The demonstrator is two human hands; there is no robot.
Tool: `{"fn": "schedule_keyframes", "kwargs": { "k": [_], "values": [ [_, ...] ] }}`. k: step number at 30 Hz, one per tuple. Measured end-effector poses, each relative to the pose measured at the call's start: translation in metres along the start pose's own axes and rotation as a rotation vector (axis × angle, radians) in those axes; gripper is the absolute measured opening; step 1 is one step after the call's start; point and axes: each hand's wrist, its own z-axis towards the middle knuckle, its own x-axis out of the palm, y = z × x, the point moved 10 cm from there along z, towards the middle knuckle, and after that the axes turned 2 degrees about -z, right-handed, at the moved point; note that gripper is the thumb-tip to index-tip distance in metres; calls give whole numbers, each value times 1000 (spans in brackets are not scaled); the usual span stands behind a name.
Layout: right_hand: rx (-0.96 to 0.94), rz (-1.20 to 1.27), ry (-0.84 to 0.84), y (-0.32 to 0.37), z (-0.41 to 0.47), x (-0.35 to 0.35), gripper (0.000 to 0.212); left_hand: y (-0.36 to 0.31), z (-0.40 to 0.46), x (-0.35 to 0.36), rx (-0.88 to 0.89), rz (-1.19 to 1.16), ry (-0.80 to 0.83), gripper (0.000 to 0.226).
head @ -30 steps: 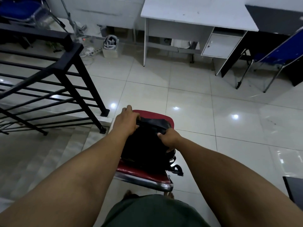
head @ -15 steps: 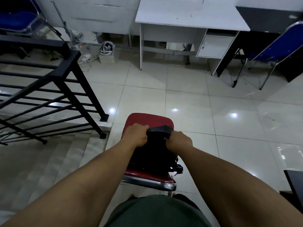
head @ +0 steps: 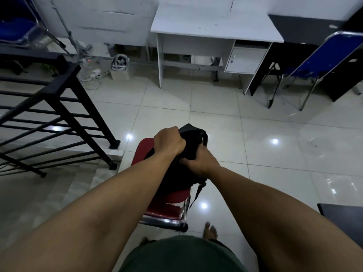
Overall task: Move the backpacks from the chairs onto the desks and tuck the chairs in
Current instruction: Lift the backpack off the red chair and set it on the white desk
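Glossy tiled floor (head: pixel 225 122), both hands' fingers (head: pixel 177 143) clenching soft black backpack (head: pixel 191 146), red chair (head: pixel 167 205).

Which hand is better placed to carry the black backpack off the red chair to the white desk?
Left hand: it is closed on the black backpack top. Right hand only presses its side. White desk is straight ahead of the red chair.

You stand on a glossy pale tiled floor (head: pixel 225 122) dotted with bright reflections of ceiling lights. To your left a black metal railing (head: pixel 59 107) guards a stairwell going down. Ahead, against the white wall (head: pixel 102 14), cables and a power strip (head: pixel 98 74) lie near a small white bin (head: pixel 120 68). At your far right, the corner of a dark surface (head: pixel 343 216) juts in.
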Motion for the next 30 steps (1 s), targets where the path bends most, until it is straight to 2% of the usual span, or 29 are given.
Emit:
{"fn": "schedule_keyframes", "kwargs": {
  "k": [3,5,8,11,13,15,18,20,22,24,27,30],
  "values": [
    [-138,-16,8,14,1,-20,111,-30,5,-6,-110,-78,-42,5],
    [-171,6,22,19,6,-38,114,-50,11,-13,-212,-164,-85,5],
    [-125,22,-141,21,14,-74,106,-70,19,-23,-351,-293,-141,14],
    [-14,35,-367,17,14,-114,76,-86,24,-29,-449,-330,-181,14],
    [-13,39,-391,15,16,-133,49,-97,24,-32,-491,-373,-222,16],
    [-107,-26,-399,20,18,-152,28,-103,25,-31,-514,-450,-272,20],
    [-186,-67,-478,18,19,-188,10,-110,23,-40,-440,-525,-409,38],
    [-178,-30,-525,5,19,-210,17,-113,14,-56,-263,-512,-575,44],
    [-195,-20,-523,-6,21,-221,30,-102,12,-67,-114,-559,-689,30],
    [-227,-14,-511,-16,22,-228,35,-84,24,-64,-76,-597,-636,19],
    [-277,-8,-485,-23,28,-236,39,-81,52,-42,-42,-519,-370,51],
    [-310,-14,-445,-31,37,-246,45,-102,73,-26,101,-482,-117,73]
  ]
}}
